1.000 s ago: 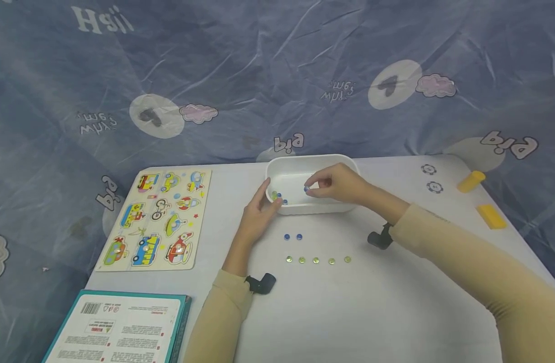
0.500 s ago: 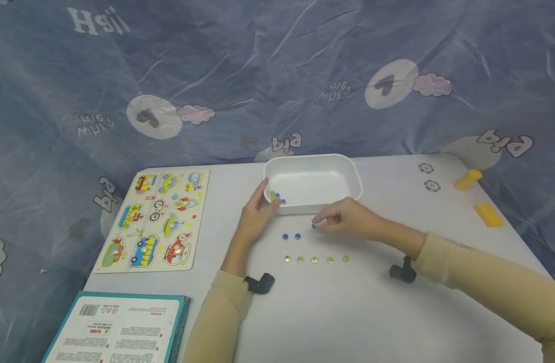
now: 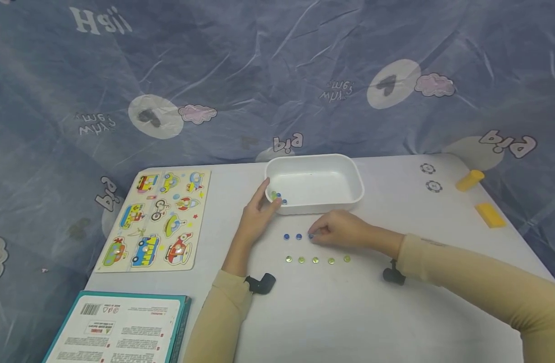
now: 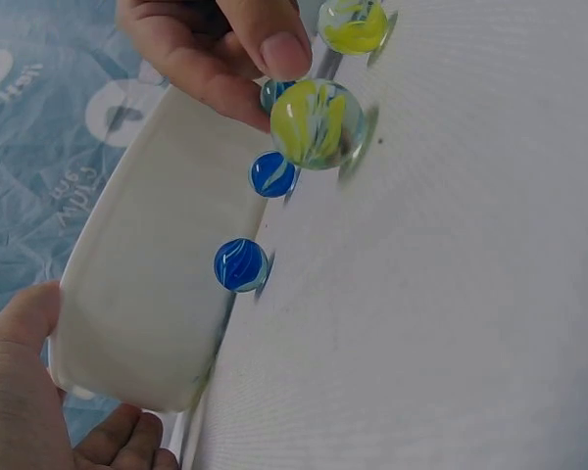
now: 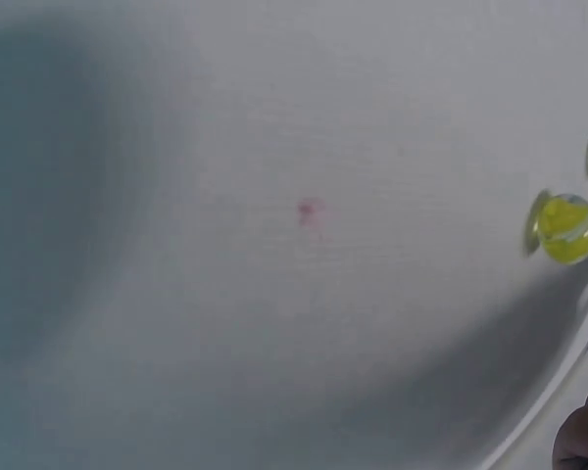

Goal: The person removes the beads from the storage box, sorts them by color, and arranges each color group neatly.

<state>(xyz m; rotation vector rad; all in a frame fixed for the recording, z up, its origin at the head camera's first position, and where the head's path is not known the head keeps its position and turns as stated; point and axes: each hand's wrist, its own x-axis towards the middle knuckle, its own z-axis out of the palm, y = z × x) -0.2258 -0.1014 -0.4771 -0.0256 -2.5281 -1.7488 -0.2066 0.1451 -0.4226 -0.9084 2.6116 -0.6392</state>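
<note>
My left hand (image 3: 255,219) grips the left end of a white plastic tray (image 3: 324,189), its thumb over the rim; the left wrist view has its fingers at the tray's outside. A few blue and yellow-green marbles (image 3: 284,201) lie in the tray's near-left corner, partly behind the thumb. With thumb and fingertips my right hand (image 3: 343,229) pinches a blue marble (image 3: 311,235) low at the table, right of two blue marbles (image 4: 241,264) in line. A row of several clear marbles with yellow swirls (image 3: 315,260) lies nearer me. The right wrist view catches only a bit of hand.
On the left lie a wooden vehicle puzzle board (image 3: 155,219) and a teal-edged box (image 3: 118,327). Far right hold a yellow cylinder (image 3: 470,180), a yellow block (image 3: 490,216) and two printed round marks (image 3: 433,186). A blue printed cloth (image 3: 259,75) hangs behind the table.
My right hand has carried the blue marble out of the tray, toward me and down to the right end of the blue row. The left hand has stayed on the tray.
</note>
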